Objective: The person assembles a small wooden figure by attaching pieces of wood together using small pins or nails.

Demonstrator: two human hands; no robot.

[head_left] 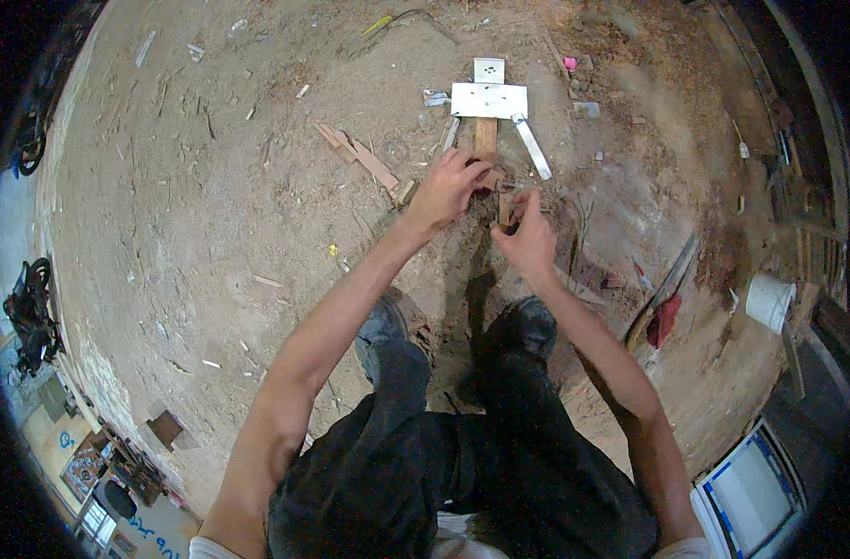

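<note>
On the dirt ground ahead lies a wooden strip (486, 138) with a white plate (489, 100) across its upper part and a smaller white plate (488, 71) above that. A white strip (532, 149) slants down from the wide plate's right corner; another shows partly on the left. My left hand (446, 191) is closed, its fingertips at the near end of the wooden strip, partly hiding it. Just to the right, my right hand (527, 238) pinches a small piece of wood (505, 209) between thumb and fingers. Both hands work close together above the ground.
Broken reddish-brown wood pieces (360, 156) lie left of my hands. To the right are a long curved blade (672, 272), a red cloth (664, 321) and a white bucket (770, 301). A framed panel (753, 483) stands lower right. A motorcycle (34, 317) is at far left.
</note>
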